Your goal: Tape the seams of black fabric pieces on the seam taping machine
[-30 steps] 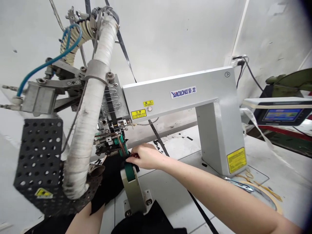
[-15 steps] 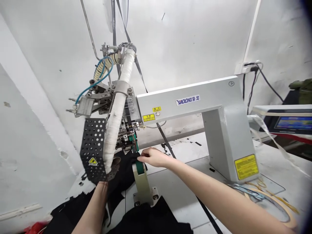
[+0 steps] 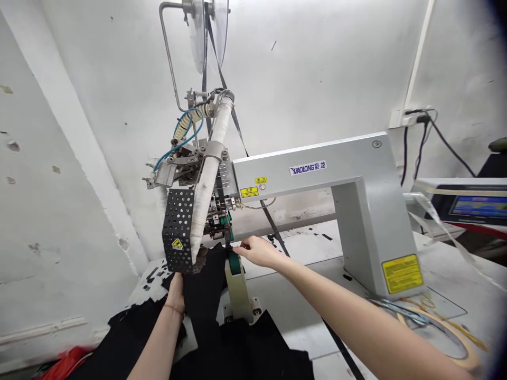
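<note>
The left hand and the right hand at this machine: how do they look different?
The left hand is partly hidden behind the black perforated guard; the right hand shows beyond it.
The left wrist wears a thin band, while the right wrist is bare.
The left hand is lower, beside the black fabric; the right hand's fingertips are at its upper edge, near the green belt.
Both hands are ungloved.

My table (image 3: pixel 281 301): white top | machine (image 3: pixel 348 169) standing on it | black scraps (image 3: pixel 327 237) left and behind | metal tool (image 3: pixel 412 315), yellow cord (image 3: pixel 467 339) right | black cloth (image 3: pixel 261 348) nearest me
</note>
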`<action>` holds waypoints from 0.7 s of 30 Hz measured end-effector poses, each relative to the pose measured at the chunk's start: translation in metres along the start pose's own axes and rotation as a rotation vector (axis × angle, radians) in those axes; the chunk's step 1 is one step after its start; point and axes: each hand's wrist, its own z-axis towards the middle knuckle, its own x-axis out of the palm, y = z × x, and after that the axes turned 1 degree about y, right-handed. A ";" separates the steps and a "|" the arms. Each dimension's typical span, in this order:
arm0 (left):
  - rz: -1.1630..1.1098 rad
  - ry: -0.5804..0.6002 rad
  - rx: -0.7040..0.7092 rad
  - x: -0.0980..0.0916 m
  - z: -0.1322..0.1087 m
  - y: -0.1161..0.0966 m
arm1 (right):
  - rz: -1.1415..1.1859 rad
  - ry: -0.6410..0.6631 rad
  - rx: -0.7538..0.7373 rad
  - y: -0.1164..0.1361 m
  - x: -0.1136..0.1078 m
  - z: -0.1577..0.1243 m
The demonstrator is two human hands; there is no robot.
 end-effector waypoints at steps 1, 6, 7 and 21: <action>0.001 -0.011 0.000 0.001 -0.001 0.000 | -0.004 -0.007 0.014 0.000 0.000 -0.001; 0.027 -0.043 0.012 0.003 0.001 0.003 | 0.004 0.009 -0.020 0.010 0.006 0.003; 0.031 -0.045 0.010 0.002 0.002 0.003 | 0.005 0.007 -0.024 0.011 0.007 0.004; 0.343 -0.278 0.268 0.019 -0.124 0.029 | 0.592 0.191 -0.105 -0.006 0.013 -0.099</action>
